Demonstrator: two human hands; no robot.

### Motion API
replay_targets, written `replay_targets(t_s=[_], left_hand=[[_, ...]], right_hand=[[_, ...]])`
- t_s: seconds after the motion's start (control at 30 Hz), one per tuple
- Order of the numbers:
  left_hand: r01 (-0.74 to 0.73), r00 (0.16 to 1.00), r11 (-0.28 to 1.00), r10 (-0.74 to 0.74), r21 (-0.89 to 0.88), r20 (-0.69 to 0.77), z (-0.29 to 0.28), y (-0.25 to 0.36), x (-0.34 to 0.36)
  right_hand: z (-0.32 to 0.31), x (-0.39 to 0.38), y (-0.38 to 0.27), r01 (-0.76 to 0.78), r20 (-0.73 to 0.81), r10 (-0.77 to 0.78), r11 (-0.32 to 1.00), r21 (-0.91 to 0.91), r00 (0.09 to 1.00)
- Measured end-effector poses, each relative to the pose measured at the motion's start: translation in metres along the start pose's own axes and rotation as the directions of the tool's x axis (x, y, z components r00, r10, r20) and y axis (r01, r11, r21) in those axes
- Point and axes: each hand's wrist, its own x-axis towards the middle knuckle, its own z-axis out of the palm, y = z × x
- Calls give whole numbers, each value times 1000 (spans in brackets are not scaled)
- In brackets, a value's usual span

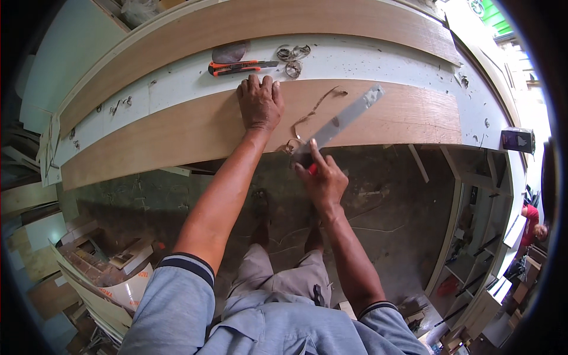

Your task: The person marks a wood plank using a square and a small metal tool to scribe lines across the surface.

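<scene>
My left hand [260, 103] presses on a long brown wooden board [177, 127], its fingers bent over the far edge. In my right hand [325, 180] is a long flat grey metal file [346, 118], gripped by its red handle, with the index finger stretched along it. The file slants away to the right above the board's near edge. Thin curled strips of shaving [313, 112] lie on the board beside the file. Just beyond my left fingertips rests an orange and black utility knife [239, 68], next to a dark rounded pad [229, 52].
A second long board [254, 25] lies farther back on the white worktop [367, 62], which has curled shavings [293, 59] scattered on it. A small dark box [518, 140] stands at the right. Shelving [473, 195] is below right, panel offcuts [94, 266] lower left. Another person [531, 223] shows at far right.
</scene>
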Motion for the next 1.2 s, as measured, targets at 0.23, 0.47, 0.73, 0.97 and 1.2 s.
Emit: replay_targets(t_s=[0.23,0.47,0.73,0.97,1.2], left_hand=[[-9,1000,1000,9,-8,-10,1,-3,-1],[35,999,997,-34,-73,22,-3,-5,1],[71,996,984,-78,-165,-34,0,-9,9],[89,990,964,-114,-249,-87,0,-16,3],[-25,999,938,10,-347,-43,-8,-48,10]], right_hand=[[15,-5,-29,66,-14,-66,997,31,998],[26,-14,-67,-20,60,18,999,26,998],[38,-25,-96,-15,72,12,999,39,997],[53,-34,-110,0,161,-7,999,46,987],[75,-26,-110,56,92,-65,993,100,994]])
